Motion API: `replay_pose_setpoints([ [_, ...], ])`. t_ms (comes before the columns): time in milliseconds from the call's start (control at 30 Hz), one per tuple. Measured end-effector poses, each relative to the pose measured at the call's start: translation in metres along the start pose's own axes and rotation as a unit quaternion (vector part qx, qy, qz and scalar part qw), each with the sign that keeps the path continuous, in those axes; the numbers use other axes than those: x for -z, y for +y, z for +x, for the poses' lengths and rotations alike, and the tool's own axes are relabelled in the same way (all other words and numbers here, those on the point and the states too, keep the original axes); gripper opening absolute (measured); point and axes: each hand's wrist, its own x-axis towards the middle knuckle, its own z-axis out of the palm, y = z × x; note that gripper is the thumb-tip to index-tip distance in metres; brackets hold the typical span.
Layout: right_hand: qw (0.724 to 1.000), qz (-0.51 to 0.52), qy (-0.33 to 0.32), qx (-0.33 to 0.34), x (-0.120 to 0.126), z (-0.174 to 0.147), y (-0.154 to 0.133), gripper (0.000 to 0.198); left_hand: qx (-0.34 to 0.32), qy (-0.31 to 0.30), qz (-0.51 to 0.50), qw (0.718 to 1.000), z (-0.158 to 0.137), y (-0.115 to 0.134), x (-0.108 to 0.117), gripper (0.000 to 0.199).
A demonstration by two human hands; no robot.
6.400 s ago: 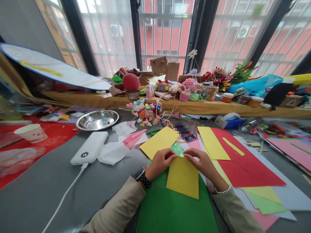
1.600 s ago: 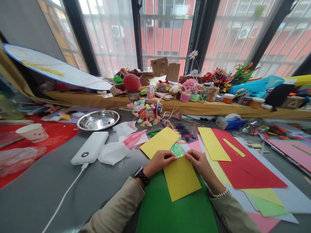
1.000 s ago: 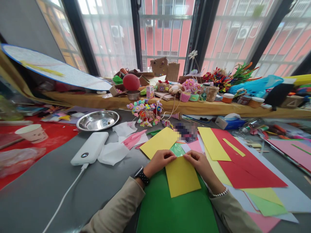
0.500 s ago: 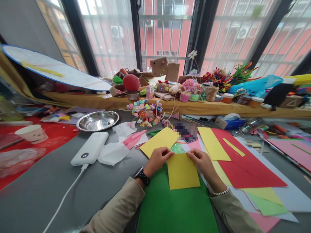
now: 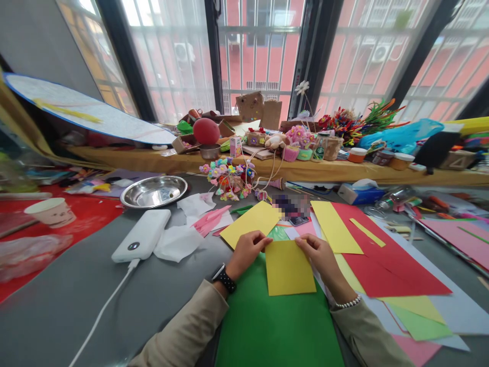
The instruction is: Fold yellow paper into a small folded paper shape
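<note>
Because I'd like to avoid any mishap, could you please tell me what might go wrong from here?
The yellow square sheet is pinched only near its top corners by the left hand and right hand, so it might slip or skew.
The white cable from the power bank lies left of the left sleeve, which could snag it if moved outward.
A yellow strip lies on the red paper and could shift if brushed.

Wht power bank (image 5: 142, 235) w/ cable (image 5: 133, 264) nr steel plate (image 5: 151, 193), paper cup (image 5: 52, 214) on red cover (image 5: 93, 216)
</note>
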Motion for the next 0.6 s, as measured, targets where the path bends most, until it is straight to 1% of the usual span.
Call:
replay_pose_setpoints([
  [133,1.0,0.005,0.006,-0.003,0.0006,-0.0001,-0.0006,0.029,0.009,-0.014,-0.023,1.0,0.0002,0.0017,-0.0005,0.031],
  [400,1.0,-0.001,-0.015,0.005,0.0012,-0.0008,-0.0005,0.029,-0.003,-0.004,0.012,1.0,0.0,0.0024,0.0014,0.032],
  [600,1.0,-0.011,-0.017,0.0,0.0004,-0.0009,0.0007,0.029,-0.028,-0.061,0.005,0.998,-0.0014,0.006,0.0011,0.03],
])
